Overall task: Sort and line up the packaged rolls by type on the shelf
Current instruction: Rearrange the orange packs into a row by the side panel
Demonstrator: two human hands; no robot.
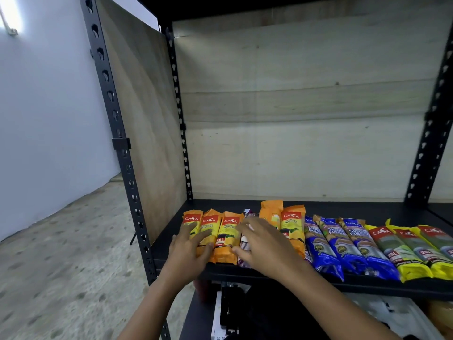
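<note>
The packaged rolls lie side by side along the front of the shelf [367, 209]. Three orange rolls [228, 236] sit under the left hand [188, 249], whose straight, spread fingers press down, probably to keep that group in place. Just right of those fingertips a purple-and-white pack [245, 241] sits among the orange. The right hand [263, 244] is over it, fingers apart and slightly bent, gripping nothing visible. Beyond them lie two more orange rolls, blue rolls [343, 244] and yellow rolls [404, 251]. Both forearms reach forward, palms down.
</note>
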